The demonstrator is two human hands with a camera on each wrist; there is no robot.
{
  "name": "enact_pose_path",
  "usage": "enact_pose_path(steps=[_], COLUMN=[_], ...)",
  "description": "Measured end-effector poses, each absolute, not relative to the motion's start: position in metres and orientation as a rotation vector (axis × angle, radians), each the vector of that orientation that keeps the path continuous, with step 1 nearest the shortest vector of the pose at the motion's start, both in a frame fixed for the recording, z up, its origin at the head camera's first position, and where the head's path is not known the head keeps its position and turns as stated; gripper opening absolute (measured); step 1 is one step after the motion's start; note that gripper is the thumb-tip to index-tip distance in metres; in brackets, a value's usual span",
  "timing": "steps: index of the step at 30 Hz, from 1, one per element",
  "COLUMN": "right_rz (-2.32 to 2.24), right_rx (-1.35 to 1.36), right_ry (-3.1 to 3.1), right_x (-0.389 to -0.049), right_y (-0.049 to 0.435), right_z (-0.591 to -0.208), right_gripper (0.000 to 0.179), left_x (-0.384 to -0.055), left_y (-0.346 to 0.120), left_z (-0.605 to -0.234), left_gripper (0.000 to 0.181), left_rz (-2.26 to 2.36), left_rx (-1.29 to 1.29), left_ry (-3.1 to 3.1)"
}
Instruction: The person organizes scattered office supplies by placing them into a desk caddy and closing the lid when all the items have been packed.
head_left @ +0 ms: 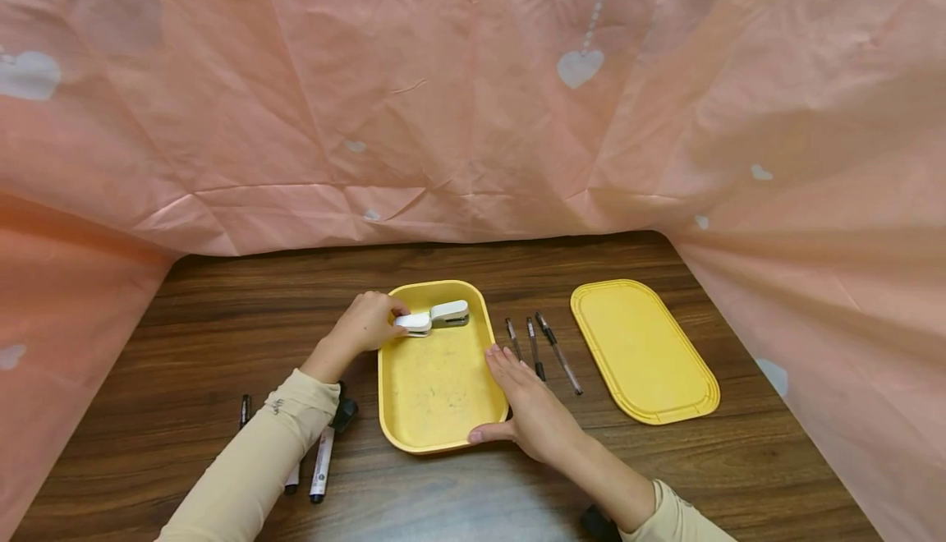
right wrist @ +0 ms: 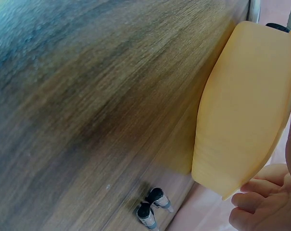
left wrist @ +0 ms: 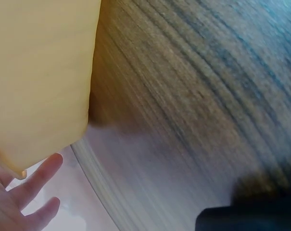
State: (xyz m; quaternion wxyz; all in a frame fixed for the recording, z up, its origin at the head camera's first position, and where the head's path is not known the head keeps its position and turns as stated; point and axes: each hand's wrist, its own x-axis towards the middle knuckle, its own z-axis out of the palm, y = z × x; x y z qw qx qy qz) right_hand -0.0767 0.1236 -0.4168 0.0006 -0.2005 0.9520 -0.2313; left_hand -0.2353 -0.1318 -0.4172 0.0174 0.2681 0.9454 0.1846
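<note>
A yellow tray (head_left: 436, 394) stands at the middle of the table. Two white staplers lie end to end in its far part: a left stapler (head_left: 414, 323) and a right stapler (head_left: 449, 310). My left hand (head_left: 369, 322) reaches over the tray's left rim and pinches the left stapler between thumb and fingers. My right hand (head_left: 535, 411) rests against the tray's front right rim, fingers stretched along the side and thumb at the near edge. Only the tray's outer wall (left wrist: 39, 86) and some fingers show in the left wrist view; the staplers are hidden there.
Right of the tray lie three black pens (head_left: 559, 353), then a flat yellow lid (head_left: 643, 353). Several markers (head_left: 322, 464) lie at the left, partly under the left forearm. A pink curtain (head_left: 473, 115) with hearts hangs behind and along both sides of the table.
</note>
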Motion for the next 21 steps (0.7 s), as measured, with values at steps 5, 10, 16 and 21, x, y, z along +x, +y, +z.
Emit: enact_pose_path(steps=[5, 10, 16, 21], right_rz=[-0.729, -0.717, -0.711, -0.713], right_rx=[-0.64, -0.646, -0.636, -0.635], right_ry=[2.996, 3.002, 2.999, 2.999], right_x=[-0.0768, -0.0765, -0.0759, -0.0758], right_y=[0.1239, 0.1242, 0.1243, 0.1242], right_z=[-0.4176, -0.4176, -0.417, -0.4171], right_gripper=[0.107, 0.107, 0.107, 0.107], left_x=[-0.2356, -0.2357, -0.2348, -0.2332], left_y=[-0.1323, -0.1326, -0.1319, -0.1295], left_z=[-0.4177, -0.4175, -0.4174, -0.4146], left_gripper=[0.013, 0.012, 0.012, 0.008], left_rz=[0.572, 0.597, 0.559, 0.453], left_rx=[0.842, 0.843, 0.845, 0.871], left_ry=[2.948, 2.934, 2.941, 2.962])
